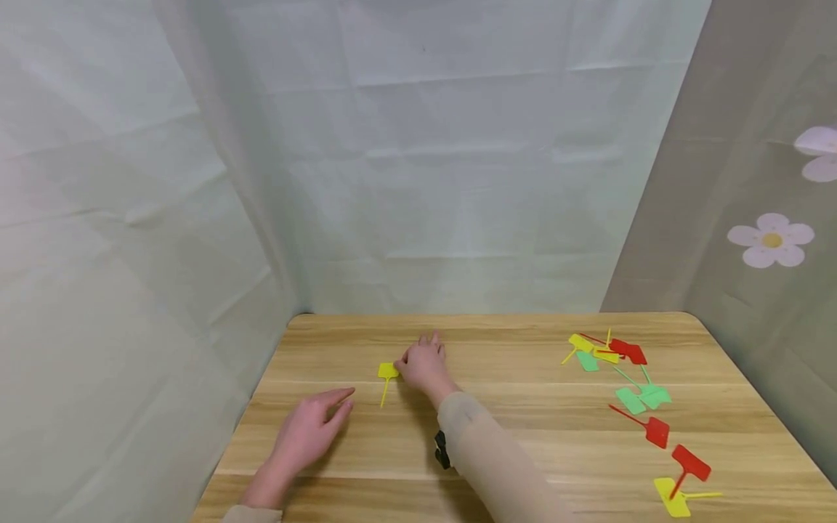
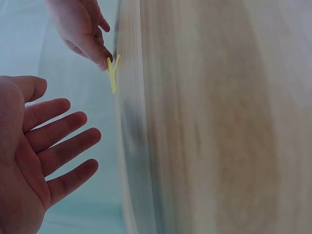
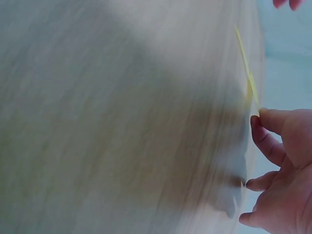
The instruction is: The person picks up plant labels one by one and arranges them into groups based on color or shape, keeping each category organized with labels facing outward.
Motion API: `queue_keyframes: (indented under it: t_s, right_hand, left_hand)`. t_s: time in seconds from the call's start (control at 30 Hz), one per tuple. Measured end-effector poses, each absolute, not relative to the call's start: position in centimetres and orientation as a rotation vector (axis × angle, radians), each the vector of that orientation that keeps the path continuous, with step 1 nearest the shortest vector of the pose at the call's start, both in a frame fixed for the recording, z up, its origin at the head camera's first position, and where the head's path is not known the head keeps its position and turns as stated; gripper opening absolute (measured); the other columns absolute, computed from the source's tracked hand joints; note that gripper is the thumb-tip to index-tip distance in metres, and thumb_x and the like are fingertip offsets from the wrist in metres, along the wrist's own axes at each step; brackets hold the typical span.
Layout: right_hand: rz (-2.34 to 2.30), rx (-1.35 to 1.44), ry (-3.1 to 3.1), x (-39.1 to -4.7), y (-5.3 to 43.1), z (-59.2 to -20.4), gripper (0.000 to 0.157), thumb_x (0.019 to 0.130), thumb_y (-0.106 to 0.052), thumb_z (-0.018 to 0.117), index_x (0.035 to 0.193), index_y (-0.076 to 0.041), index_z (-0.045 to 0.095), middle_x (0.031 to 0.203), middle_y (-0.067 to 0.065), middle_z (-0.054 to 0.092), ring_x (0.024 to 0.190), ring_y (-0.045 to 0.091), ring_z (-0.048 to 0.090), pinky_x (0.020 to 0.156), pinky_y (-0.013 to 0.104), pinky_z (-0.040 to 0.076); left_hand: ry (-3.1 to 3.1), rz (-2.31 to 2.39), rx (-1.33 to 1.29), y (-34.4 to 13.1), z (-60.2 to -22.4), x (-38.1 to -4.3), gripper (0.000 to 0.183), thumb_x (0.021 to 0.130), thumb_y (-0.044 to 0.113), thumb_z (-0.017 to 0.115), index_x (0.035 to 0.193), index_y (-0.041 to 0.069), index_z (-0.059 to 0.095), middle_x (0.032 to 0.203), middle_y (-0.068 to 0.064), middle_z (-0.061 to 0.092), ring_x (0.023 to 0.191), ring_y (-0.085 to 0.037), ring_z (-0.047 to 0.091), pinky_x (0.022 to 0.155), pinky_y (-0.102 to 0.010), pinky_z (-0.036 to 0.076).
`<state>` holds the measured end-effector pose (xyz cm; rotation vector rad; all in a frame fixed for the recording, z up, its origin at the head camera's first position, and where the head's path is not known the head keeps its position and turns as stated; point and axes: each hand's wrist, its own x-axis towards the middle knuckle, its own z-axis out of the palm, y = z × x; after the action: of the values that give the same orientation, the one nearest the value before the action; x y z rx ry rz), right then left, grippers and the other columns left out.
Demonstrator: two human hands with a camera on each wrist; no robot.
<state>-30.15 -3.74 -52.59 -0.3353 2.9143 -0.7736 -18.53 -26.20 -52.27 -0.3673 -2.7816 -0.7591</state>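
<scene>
Between thumb and index finger, my right hand (image 1: 423, 367) pinches the edge of a yellow plant label (image 1: 388, 370), a small flat plate with a thin stem. In the head view the stem points back toward me. The right wrist view shows the label (image 3: 251, 87) edge-on, close over the tabletop, with the other fingers of the right hand (image 3: 292, 165) spread apart. My left hand (image 1: 310, 432) is to the left of the label, fingers extended, holding nothing. The left wrist view shows its palm and separated fingers (image 2: 68, 151).
On the right of the wooden table (image 1: 510, 407) lie more labels: yellow and red ones (image 1: 631, 354) at the back, overlapping green ones (image 1: 654, 396), a red one (image 1: 657, 431), and a red label (image 1: 691, 463) over a yellow one (image 1: 676, 506). Fabric curtains (image 1: 458, 181) surround the table.
</scene>
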Motion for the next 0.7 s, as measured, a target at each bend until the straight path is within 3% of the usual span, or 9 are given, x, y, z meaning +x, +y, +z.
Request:
queue_keyframes:
  t_s: [0.2,0.7]
  right_hand:
    - [-0.717,-0.352,2.922,-30.19,-3.56,-52.56,0.028,0.099,-0.037,0.061,0.083,-0.018,0.074,0.154,0.03,0.033,0.146,0.053,0.007,0.115,0.064,0.018]
    - [-0.734,-0.345,2.87,-30.19,-3.13,-52.04,0.031,0.1,-0.04,0.058,0.089,-0.017,0.075,0.156,0.027,0.03,0.147,0.052,0.004,0.116,0.065,0.015]
  left_hand:
    - [-2.797,-0.778,-0.372,-25.97,-52.21,-18.68,0.032,0.099,0.03,0.064,0.125,0.015,0.071,0.125,-0.005,0.069,0.115,-0.024,0.064,0.094,-0.05,0.052]
    - [-2.8,-0.789,-0.386,-25.56,-51.9,-18.99,0.038,0.1,0.041,0.058,0.124,0.015,0.072,0.123,0.001,0.069,0.114,-0.019,0.065,0.094,-0.046,0.053]
